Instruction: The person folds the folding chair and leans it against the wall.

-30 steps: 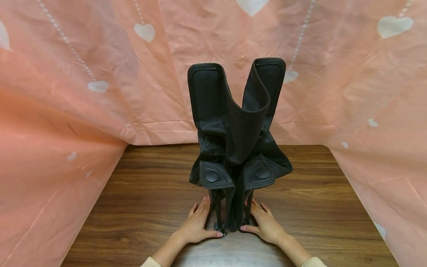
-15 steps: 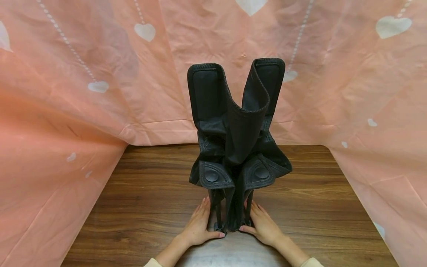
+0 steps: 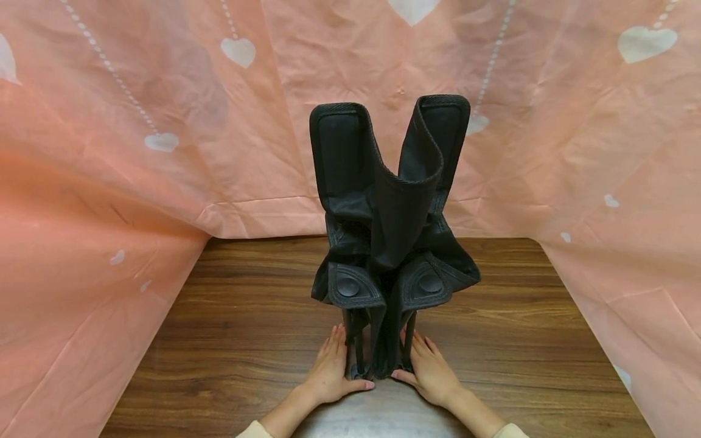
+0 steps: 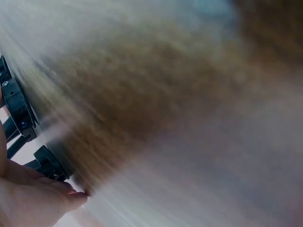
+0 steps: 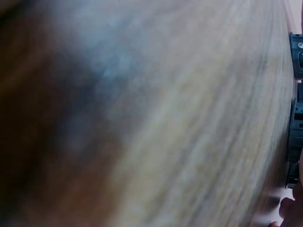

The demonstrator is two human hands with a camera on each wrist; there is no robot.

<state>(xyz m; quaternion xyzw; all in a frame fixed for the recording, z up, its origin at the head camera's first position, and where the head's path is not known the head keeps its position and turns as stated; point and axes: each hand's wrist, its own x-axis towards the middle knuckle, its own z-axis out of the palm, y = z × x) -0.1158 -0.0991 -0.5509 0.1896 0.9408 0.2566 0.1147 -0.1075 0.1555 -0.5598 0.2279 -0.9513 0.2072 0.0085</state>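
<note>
A black folding camp chair (image 3: 405,231) stands upright and folded in the middle of the head view, its fabric bunched between two tall padded flaps. Below the fabric, thin dark legs reach down to the wooden table. My left hand (image 3: 328,374) rests along the left side of the leg bottoms, fingers straight and thumb stretched across the front. On the other side, my right hand (image 3: 435,374) lies the same way, its thumb pointing inward. Black plastic feet (image 4: 49,163) show beside the hand in the left wrist view, and more feet (image 5: 296,127) at the right wrist view's edge.
The brown wood-grain tabletop (image 3: 246,292) spreads around the chair. A pink cloth (image 3: 263,134) with white hearts hangs behind it and along both sides, reaching the table's edges.
My left hand has slid slightly to the right, and its thumb reaches further across the front. My right thumb has shifted slightly inward. The chair stands almost unchanged.
</note>
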